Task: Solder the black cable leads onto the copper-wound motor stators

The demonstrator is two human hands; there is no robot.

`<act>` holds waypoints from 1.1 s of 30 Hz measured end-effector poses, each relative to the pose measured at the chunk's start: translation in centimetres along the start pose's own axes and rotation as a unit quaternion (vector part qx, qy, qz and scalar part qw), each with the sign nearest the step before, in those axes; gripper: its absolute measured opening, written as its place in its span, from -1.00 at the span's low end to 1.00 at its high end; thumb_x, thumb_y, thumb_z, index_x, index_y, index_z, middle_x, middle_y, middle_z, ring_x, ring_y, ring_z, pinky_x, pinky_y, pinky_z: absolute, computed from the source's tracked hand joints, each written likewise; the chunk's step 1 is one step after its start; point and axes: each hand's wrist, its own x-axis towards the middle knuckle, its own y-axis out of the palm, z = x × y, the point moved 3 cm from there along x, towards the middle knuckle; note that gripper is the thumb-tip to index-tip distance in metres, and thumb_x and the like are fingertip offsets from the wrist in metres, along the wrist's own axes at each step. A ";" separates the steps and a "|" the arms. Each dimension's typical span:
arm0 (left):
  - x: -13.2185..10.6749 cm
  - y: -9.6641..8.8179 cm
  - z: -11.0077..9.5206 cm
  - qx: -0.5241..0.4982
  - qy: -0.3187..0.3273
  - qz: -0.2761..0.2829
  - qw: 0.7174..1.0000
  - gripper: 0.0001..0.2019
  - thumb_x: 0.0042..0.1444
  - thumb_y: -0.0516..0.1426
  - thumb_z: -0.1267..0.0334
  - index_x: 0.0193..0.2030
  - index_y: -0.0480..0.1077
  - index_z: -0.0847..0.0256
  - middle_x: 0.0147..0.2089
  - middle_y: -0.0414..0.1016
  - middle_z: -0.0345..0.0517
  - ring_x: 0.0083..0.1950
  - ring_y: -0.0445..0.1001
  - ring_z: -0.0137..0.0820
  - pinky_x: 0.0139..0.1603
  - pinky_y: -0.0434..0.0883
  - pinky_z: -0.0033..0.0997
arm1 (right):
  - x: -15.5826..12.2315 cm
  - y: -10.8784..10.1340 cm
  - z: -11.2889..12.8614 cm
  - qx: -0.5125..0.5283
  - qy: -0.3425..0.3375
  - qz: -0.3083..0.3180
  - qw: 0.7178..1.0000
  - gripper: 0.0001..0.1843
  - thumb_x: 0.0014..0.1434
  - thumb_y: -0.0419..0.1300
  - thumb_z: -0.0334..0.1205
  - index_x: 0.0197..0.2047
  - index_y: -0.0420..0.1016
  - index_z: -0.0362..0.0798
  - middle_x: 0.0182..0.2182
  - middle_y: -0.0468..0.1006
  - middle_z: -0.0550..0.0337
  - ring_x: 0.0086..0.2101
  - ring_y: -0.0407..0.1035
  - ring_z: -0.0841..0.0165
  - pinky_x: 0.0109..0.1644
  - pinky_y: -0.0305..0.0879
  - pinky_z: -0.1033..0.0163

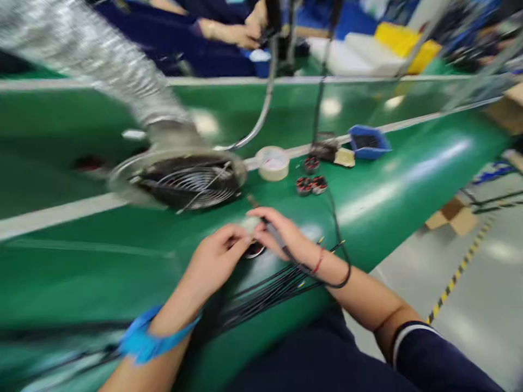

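My right hand (286, 233) grips a soldering iron (274, 233), whose tip end points away from me and to the left. Its black cord (341, 283) loops over my right wrist. Close beside it, my left hand (216, 258) is closed in a pinch, but blur hides what lies between the fingertips. A small round part (255, 249) with a pale rim and dark middle sits just under the fingertips. Below both hands, a bundle of thin black cables (265, 302) lies across the green bench (155, 283).
A fume extractor hood (196, 182) hangs at the left from a silver duct (118, 65). Farther back are a tape roll (273, 163), motor parts with reddish coils (311, 185) and a blue bin (369, 142). Another person's hands (237, 34) are across the bench.
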 end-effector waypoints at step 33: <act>0.2 0.2 -0.4 -0.035 -0.021 -0.059 0.997 -0.88 0.06 0.15 0.42 -0.48 0.40 0.23 -0.50 0.43 -0.24 -0.46 0.30 -0.49 -0.41 0.23 -0.45 | -5.9 -2.9 5.8 -0.130 -0.187 -0.188 0.955 -0.84 0.39 0.19 -0.14 -0.07 0.55 0.01 -0.37 0.57 0.26 -0.49 0.40 0.43 -0.46 0.39 0.27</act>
